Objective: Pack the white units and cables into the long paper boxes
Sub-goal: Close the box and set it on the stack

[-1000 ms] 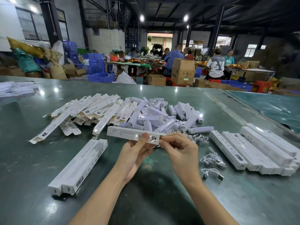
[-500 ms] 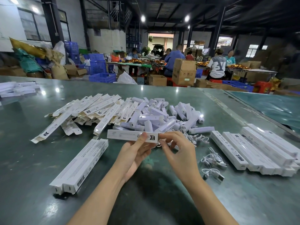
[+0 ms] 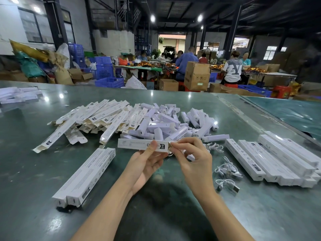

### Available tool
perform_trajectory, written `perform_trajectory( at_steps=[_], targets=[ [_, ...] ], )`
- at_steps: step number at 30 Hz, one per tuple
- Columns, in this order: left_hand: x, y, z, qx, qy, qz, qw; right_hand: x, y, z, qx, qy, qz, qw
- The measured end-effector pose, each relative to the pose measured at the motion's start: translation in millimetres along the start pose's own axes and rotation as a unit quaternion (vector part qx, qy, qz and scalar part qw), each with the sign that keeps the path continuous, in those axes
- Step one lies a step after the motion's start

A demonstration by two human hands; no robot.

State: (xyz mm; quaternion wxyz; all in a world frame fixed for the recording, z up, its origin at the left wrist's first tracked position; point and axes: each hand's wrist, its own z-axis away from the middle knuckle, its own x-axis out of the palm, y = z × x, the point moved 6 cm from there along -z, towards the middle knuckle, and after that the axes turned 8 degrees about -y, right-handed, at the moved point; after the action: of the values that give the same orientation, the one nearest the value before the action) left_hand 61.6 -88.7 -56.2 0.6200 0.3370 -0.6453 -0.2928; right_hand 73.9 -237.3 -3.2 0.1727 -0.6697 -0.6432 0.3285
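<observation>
Head view shows the left hand [image 3: 147,164] holding a long box [image 3: 142,144] level above the green table [image 3: 173,214], thumb on top and fingers curled under it. The right hand [image 3: 194,159] pinches the little flap at the box's right end. It looks like the closing step; next the flap needs tucking in, then the box can join the packed boxes [image 3: 278,159] on the right.

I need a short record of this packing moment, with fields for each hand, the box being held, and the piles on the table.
left hand: holds long box level, above table
right hand: pinches box's right end flap
loose units: heap behind box
flat boxes: pile, far left
packed boxes: rows at right
cables: coiled, right of hands
</observation>
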Motion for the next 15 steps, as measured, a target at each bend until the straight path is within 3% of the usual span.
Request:
perform_trajectory(
  at_steps=[8, 15],
  targets=[
    [6, -3, 1, -0.010, -0.019, 0.035, 0.999, 9, 12, 5, 0.074, 0.024, -0.138, 0.987],
    [12, -7, 2, -0.023, -0.028, 0.060, 0.998, 2, 8, 6, 0.076, 0.045, -0.136, 0.987]
  ],
)
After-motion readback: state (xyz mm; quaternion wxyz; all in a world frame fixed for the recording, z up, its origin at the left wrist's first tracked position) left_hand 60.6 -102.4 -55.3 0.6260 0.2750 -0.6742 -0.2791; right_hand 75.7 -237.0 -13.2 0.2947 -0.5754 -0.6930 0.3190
